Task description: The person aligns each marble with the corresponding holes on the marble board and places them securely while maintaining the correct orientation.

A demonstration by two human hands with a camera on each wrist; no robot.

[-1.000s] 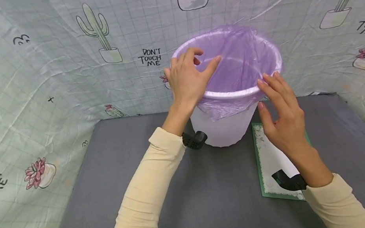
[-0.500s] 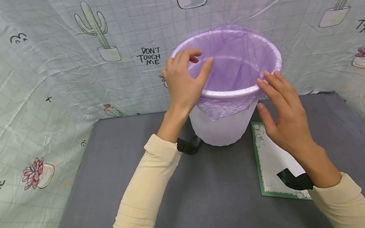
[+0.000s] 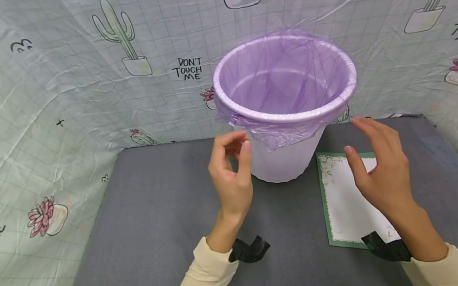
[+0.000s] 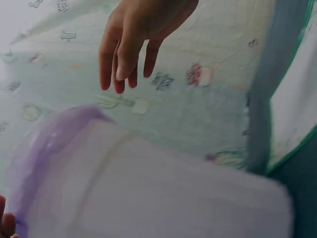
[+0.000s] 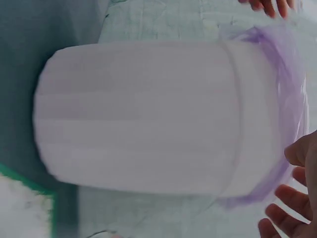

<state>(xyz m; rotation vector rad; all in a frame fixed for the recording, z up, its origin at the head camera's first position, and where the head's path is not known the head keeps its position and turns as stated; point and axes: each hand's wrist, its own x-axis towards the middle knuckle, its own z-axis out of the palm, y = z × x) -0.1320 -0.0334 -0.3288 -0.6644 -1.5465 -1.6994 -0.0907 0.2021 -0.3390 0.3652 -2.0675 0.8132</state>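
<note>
A white trash bin (image 3: 282,157) stands upright on the grey table, lined with a translucent purple trash bag (image 3: 285,71) folded out over its rim. My left hand (image 3: 233,177) hangs in front of the bin's left side, fingers loosely bent, holding nothing. To the right of the bin, my right hand (image 3: 382,168) is held in the air over the table, its fingers spread and relaxed. The right wrist view has the bin's ribbed wall (image 5: 143,119) large, with the bag's edge (image 5: 290,89) hanging beyond the rim. Only fingertips (image 4: 7,223) of my left hand show in the left wrist view.
A white sheet with a green border (image 3: 348,199) lies flat on the grey tabletop (image 3: 159,214), under my right forearm. Behind and at both sides hangs a plastic curtain (image 3: 84,106) printed with cacti; the bin stands close to the back one.
Both hands have left the bin's rim and drawn back toward me, the left one moving down in front, the right one down and outward. The bin has stayed in place.
</note>
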